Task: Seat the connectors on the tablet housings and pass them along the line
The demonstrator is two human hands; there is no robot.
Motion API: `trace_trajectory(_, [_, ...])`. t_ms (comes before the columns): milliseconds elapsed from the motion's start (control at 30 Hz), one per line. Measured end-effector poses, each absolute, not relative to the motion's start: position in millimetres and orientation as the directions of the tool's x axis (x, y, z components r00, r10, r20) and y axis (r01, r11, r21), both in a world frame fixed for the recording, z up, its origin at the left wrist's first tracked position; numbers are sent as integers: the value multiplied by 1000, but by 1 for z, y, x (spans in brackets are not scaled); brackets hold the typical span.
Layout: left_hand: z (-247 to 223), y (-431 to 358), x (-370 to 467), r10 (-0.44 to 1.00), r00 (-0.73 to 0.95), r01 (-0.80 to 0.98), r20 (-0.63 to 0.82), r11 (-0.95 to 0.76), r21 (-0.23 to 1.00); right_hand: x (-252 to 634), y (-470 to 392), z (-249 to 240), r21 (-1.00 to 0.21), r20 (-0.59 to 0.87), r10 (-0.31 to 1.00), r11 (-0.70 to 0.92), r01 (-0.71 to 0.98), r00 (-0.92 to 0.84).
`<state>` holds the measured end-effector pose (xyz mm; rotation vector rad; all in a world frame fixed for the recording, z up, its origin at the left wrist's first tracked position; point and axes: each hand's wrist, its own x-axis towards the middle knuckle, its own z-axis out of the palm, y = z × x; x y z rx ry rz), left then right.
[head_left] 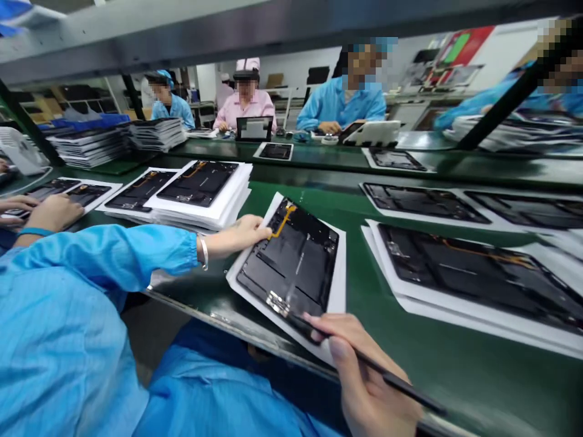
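Observation:
A black tablet housing [303, 261] with an orange flex cable [286, 222] lies turned at an angle on white sheeting [337, 291], near the bench's front edge. My left hand [241, 237] grips its left edge, thumb on top and fingers mostly hidden. In my right hand [364, 370] is a slim black pen-like tool [401, 383], held between thumb and fingers. The tool's tip reaches the small metal connector parts [277, 302] at the housing's near edge; whether it touches them I cannot tell.
A stack of similar housings [200, 185] stands behind my left hand. More housings on white sheets [478, 273] lie to the right. A co-worker's hands [57, 212] work at far left. Other people sit across the green bench [319, 182], beneath a metal beam [228, 30].

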<state>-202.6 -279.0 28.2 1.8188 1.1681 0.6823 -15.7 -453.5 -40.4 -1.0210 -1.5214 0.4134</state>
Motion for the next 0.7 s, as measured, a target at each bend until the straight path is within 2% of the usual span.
trace_trajectory(100, [70,-249,-221,913,362,551,188,-372,747,0,-451,-30,-727,622,781,549,413,57])
trace_trajectory(167, [99,-227,-246,912,297,633,282,-409,657,11,-446,-24,-693,638,770,554,462,34])
trace_trajectory(300, [134,-189,-310,925,141,794,353,-318,518,31,-425,-15,-549,733,677,644,533,-64])
trace_trajectory(433, [135,-167,-360,942,42,914,332,-170,367,51,-394,-18,-453,774,615,704,546,-151])
trace_trajectory(567, [134,-149,-352,934,134,963,330,-201,178,61,-374,-27,-440,765,611,728,527,-205])
trace_trajectory(700, [135,-109,-258,884,401,901,239,-428,72,54,-383,-27,-494,740,631,745,449,-233])
